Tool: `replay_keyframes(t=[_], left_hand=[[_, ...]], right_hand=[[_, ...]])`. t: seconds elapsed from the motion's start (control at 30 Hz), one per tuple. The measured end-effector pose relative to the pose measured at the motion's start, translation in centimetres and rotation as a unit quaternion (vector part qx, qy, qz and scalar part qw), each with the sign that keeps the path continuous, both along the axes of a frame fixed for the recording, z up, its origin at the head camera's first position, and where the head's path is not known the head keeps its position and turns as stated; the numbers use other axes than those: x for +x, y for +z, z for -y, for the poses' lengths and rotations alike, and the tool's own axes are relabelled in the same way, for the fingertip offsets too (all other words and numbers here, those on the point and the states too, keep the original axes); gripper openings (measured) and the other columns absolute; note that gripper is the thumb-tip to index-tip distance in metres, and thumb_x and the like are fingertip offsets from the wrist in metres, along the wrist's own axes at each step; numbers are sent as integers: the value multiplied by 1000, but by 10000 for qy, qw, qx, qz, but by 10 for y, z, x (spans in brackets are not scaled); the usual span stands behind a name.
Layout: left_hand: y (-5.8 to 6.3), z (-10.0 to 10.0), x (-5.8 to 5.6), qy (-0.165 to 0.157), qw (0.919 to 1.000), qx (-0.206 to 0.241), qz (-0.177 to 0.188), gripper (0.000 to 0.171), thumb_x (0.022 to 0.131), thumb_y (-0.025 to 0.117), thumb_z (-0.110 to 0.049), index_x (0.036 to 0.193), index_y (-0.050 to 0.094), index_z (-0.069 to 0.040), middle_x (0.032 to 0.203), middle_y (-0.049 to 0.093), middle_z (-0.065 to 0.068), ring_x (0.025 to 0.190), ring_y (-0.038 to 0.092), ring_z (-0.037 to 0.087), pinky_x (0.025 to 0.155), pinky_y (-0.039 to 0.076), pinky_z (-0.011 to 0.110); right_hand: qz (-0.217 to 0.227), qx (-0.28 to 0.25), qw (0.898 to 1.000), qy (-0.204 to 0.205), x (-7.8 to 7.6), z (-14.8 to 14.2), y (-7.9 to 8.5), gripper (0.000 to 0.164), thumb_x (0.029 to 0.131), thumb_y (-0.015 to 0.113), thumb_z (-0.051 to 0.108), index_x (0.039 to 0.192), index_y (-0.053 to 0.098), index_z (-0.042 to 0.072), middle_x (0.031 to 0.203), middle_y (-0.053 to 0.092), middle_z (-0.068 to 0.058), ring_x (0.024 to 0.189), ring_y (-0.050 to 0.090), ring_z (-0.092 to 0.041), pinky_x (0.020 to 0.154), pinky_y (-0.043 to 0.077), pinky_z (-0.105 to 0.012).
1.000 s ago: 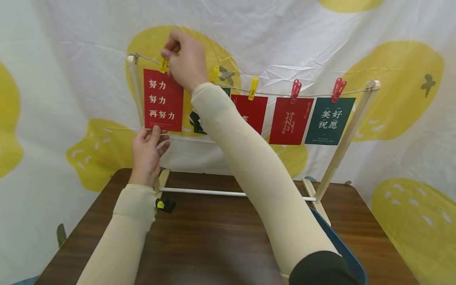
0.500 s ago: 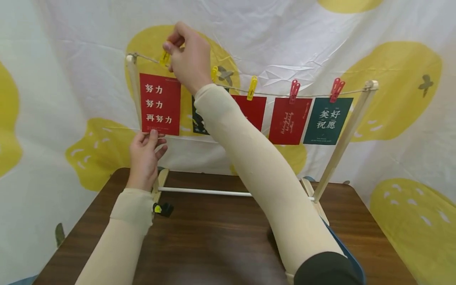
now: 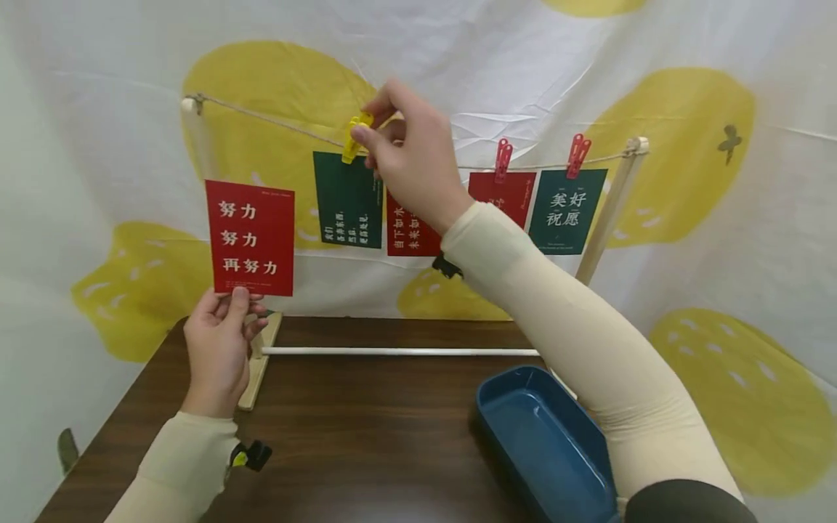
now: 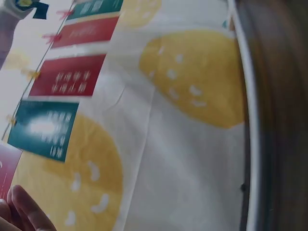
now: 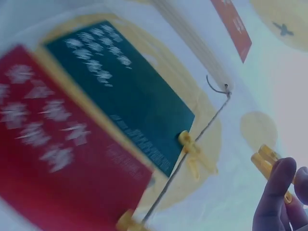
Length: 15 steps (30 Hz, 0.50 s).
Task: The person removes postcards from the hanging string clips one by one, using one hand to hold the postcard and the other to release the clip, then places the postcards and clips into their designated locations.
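Note:
My left hand (image 3: 219,349) pinches the lower edge of a red card (image 3: 253,232) with white characters, its thumb in front. The card stands upright, apart from the string (image 3: 261,116), below and left of it. My right hand (image 3: 418,160) pinches a yellow clothespin (image 5: 262,166) between thumb and fingers. In the head view it is in front of the string above a dark green card (image 3: 346,211); in the right wrist view it is apart from the string. A second yellow clothespin (image 5: 190,147) clips that green card to the string.
A red card (image 3: 408,229), partly behind my right hand, hangs beside the green one. Red clothespins (image 3: 503,160) hold further cards on the right. The string spans two wooden posts (image 3: 611,211). A blue tray (image 3: 487,403) stands on the brown table (image 3: 366,436), front right.
The yellow clothespin has come off the left part of the string and moved right in my right hand. My left hand has brought the red card down, away from the string. The head view has shifted.

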<state>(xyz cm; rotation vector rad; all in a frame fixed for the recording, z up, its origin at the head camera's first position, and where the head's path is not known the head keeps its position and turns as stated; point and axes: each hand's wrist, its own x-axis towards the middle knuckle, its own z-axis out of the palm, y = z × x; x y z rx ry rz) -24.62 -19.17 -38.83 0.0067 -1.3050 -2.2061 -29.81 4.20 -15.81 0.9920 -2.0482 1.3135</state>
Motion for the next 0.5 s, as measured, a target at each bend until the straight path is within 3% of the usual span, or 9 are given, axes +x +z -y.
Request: replay_keyframes(t=[0.13, 0.33, 0.5], left_hand=[[-9, -8, 22, -19, 9996, -186, 216, 29, 96, 67, -16, 117, 62, 3, 90, 69, 9, 75, 64, 15, 61, 59, 24], [-23, -20, 56, -147, 9963, -592, 608, 24, 98, 65, -12, 115, 62, 4, 88, 71, 7, 74, 64, 15, 60, 58, 25], [-32, -25, 74, -412, 9939, -698, 745, 22, 100, 63, -11, 116, 62, 3, 90, 72, 6, 75, 67, 14, 62, 59, 27]], right_hand=[[22, 3, 10000, -79, 21, -44, -15, 18, 95, 70, 4, 107, 58, -3, 92, 65, -9, 68, 65, -21, 66, 58, -33], [33, 54, 9996, -293, 32, -109, -46, 25, 93, 74, 12, 110, 58, 3, 87, 69, -2, 70, 70, -19, 68, 60, -31], [287, -135, 9992, -234, 44, -145, -60, 28, 94, 73, 11, 113, 55, 0, 95, 66, -6, 72, 71, -25, 71, 61, -32]])
